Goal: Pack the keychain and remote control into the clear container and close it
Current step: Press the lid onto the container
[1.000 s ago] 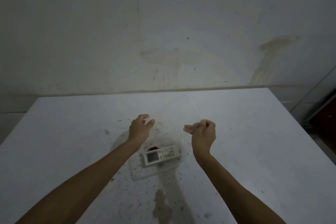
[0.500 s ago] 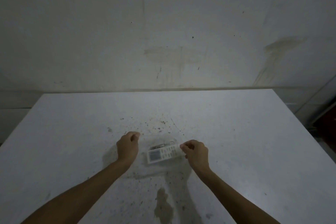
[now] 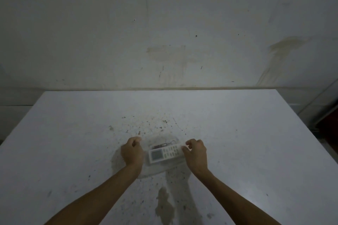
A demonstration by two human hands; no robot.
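Observation:
A white remote control (image 3: 165,153) with a grey screen lies inside the clear container (image 3: 161,167) on the table. Behind it, also inside, is a dark red keychain (image 3: 161,145) with a metal ring. My left hand (image 3: 132,151) presses on the container's left end with curled fingers. My right hand (image 3: 195,152) presses on its right end, fingertips on the clear lid. The container's edges are faint and hard to trace.
The white table (image 3: 73,142) is speckled with dark spots and has a brown stain (image 3: 164,206) near the front edge. A stained wall (image 3: 164,33) rises right behind it. A dark gap (image 3: 327,120) lies past the table's right side.
Both hands came down from above the table onto the two ends of the container. The remote and keychain stay inside it.

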